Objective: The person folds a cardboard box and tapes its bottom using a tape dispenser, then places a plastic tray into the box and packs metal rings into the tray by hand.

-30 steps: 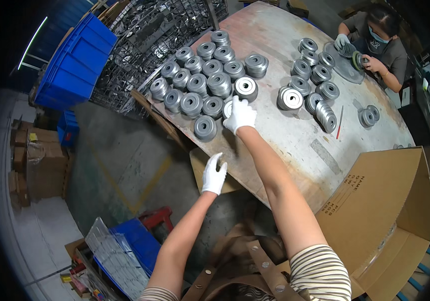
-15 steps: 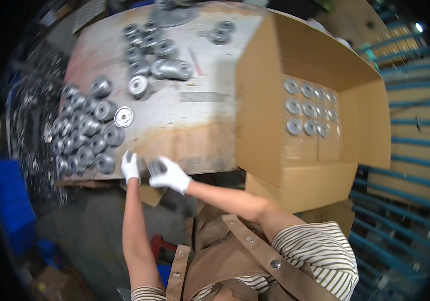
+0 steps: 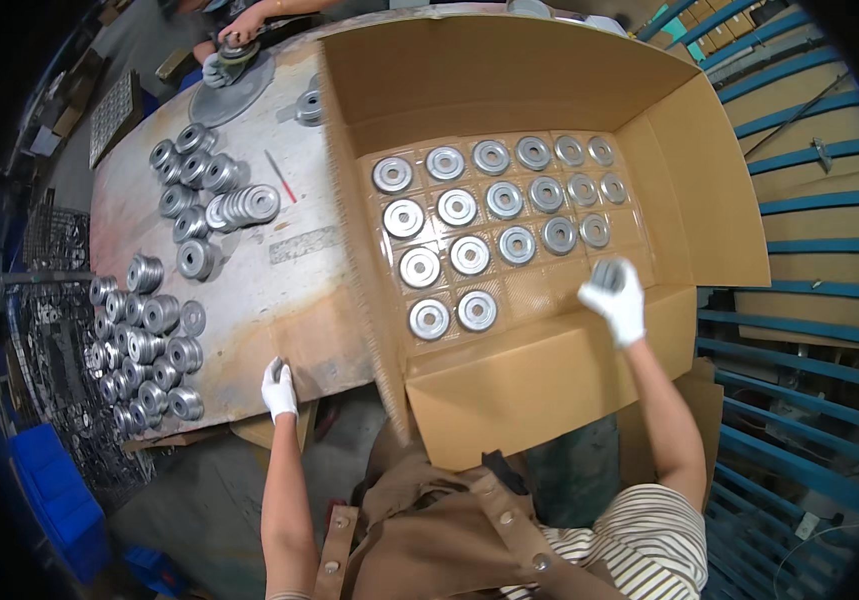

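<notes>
My right hand point(image 3: 616, 302), in a white glove, is closed around a silvery metal disc part point(image 3: 609, 272), perhaps a short stack. It hangs over the near right part of a large open cardboard box point(image 3: 549, 345). Inside the box, rows of round metal discs point(image 3: 469, 256) with centre holes lie in a clear plastic tray point(image 3: 539, 290). Gloved too, my left hand point(image 3: 278, 388) rests at the table's near edge with its fingers loosely extended. Nothing shows in it. Stacked discs point(image 3: 161, 314) crowd the table to its left.
More disc stacks point(image 3: 192, 170) and a red-tipped stick point(image 3: 280, 177) lie farther back on the worn table point(image 3: 289, 290). At the far edge another person's hands point(image 3: 229, 50) handle a part over a round grey plate point(image 3: 233, 92). Blue rails point(image 3: 829, 247) stand at right.
My right hand has swung from the table to over the box, carrying the metal part. My view has turned right, showing more of the box. My left hand stays near the table edge.
</notes>
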`<action>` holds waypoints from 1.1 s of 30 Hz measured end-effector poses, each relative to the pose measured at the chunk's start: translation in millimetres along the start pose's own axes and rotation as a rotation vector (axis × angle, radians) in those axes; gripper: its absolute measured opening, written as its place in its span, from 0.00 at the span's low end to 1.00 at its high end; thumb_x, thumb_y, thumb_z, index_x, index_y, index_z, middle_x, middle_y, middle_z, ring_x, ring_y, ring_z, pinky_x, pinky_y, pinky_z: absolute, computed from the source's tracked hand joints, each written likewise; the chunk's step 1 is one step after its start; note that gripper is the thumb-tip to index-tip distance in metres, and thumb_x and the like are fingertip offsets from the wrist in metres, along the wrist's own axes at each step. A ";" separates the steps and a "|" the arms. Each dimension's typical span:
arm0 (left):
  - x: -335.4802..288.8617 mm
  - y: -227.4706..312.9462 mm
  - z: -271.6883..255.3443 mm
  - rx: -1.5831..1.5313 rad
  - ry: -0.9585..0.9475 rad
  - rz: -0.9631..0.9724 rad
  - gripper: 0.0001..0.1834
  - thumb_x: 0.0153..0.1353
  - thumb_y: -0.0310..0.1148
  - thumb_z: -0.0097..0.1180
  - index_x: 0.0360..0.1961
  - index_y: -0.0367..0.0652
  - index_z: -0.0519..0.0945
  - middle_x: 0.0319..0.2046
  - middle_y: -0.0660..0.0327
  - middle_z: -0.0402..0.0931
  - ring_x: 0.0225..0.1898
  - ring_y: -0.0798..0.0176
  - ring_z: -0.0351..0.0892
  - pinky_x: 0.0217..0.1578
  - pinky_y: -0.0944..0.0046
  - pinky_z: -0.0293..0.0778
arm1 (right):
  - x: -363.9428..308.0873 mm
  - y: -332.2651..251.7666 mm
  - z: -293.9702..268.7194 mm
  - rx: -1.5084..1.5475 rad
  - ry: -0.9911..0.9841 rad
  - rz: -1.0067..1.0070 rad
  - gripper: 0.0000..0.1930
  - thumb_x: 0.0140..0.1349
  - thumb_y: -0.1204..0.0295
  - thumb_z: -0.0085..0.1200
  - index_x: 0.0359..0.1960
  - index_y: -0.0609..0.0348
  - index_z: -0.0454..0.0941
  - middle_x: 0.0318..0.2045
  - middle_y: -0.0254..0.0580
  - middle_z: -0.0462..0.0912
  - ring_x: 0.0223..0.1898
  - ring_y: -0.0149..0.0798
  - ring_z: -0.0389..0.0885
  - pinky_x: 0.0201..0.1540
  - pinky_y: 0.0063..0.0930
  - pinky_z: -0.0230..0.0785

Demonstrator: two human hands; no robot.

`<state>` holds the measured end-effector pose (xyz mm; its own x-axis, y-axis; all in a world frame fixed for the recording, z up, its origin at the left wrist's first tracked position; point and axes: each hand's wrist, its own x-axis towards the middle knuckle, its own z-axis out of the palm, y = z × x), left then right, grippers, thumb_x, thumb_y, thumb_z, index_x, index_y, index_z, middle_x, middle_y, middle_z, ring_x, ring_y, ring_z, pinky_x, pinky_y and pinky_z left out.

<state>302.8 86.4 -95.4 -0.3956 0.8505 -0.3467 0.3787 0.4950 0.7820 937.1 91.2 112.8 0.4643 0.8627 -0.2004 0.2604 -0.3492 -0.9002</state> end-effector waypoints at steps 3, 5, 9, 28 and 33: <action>-10.4 -7.5 31.5 0.054 -0.010 0.052 0.18 0.65 0.23 0.55 0.56 0.33 0.76 0.53 0.53 0.79 0.55 0.60 0.77 0.59 0.62 0.69 | 124.9 72.6 -65.0 -0.364 0.360 0.068 0.44 0.38 0.61 0.78 0.59 0.61 0.70 0.49 0.44 0.81 0.48 0.40 0.79 0.52 0.34 0.72; -12.7 -35.3 -3.9 0.049 -0.004 0.024 0.18 0.65 0.23 0.56 0.57 0.34 0.76 0.53 0.54 0.79 0.54 0.59 0.77 0.59 0.62 0.70 | 173.8 70.9 -63.8 -0.569 0.391 0.249 0.46 0.38 0.56 0.77 0.61 0.59 0.70 0.54 0.49 0.80 0.54 0.47 0.79 0.56 0.38 0.71; -10.7 -18.3 37.1 0.177 -0.027 0.060 0.19 0.65 0.24 0.56 0.57 0.34 0.76 0.52 0.54 0.79 0.54 0.60 0.77 0.58 0.62 0.71 | 226.6 120.8 -107.0 -0.715 0.484 0.287 0.45 0.36 0.58 0.77 0.59 0.61 0.72 0.52 0.50 0.82 0.54 0.48 0.80 0.57 0.38 0.72; 4.4 -24.4 10.8 0.050 -0.042 -0.194 0.20 0.63 0.21 0.53 0.57 0.35 0.76 0.53 0.53 0.78 0.54 0.59 0.76 0.58 0.61 0.70 | 158.4 107.6 -120.6 -1.021 -0.057 0.440 0.59 0.30 0.48 0.78 0.67 0.62 0.62 0.60 0.53 0.76 0.61 0.49 0.75 0.62 0.37 0.70; 2.5 -43.2 -8.6 0.528 0.179 0.193 0.19 0.62 0.24 0.58 0.55 0.36 0.78 0.48 0.54 0.80 0.50 0.56 0.79 0.56 0.61 0.73 | 144.9 86.0 -70.3 -1.062 -0.184 0.378 0.62 0.30 0.46 0.77 0.68 0.63 0.61 0.61 0.55 0.74 0.61 0.50 0.75 0.62 0.37 0.69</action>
<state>278.2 65.6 -125.6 -0.3960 0.9133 -0.0953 0.8051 0.3952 0.4422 1086.3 160.4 33.5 0.5568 0.6463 -0.5218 0.7552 -0.6555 -0.0060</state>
